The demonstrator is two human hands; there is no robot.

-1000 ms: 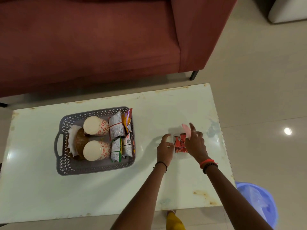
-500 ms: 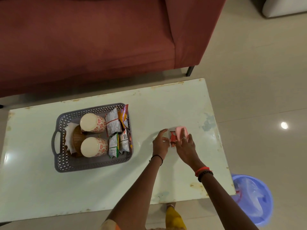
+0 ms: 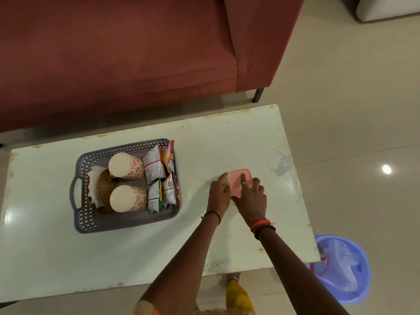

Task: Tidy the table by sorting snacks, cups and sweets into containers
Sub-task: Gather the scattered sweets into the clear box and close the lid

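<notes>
A pale pink lid (image 3: pixel 237 178) shows under the right hand (image 3: pixel 251 197). Left of the left hand (image 3: pixel 219 196), a grey lattice basket (image 3: pixel 127 223) holds red-flowered white cups (image 3: pixel 127 165).

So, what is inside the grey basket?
Inside the grey basket: two patterned cups, snack packets, a woven brown item and white paper. Whatever lies beneath these is covered.

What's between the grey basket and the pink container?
Head view: bare tabletop between grey basket and pink container, except the left hand at the container's edge.

sofa (image 3: pixel 118 55): dark red, top of view | bin (image 3: pixel 364 280): blue (plastic liner inside), lower right | floor (image 3: pixel 341 110): pale tiles
</notes>
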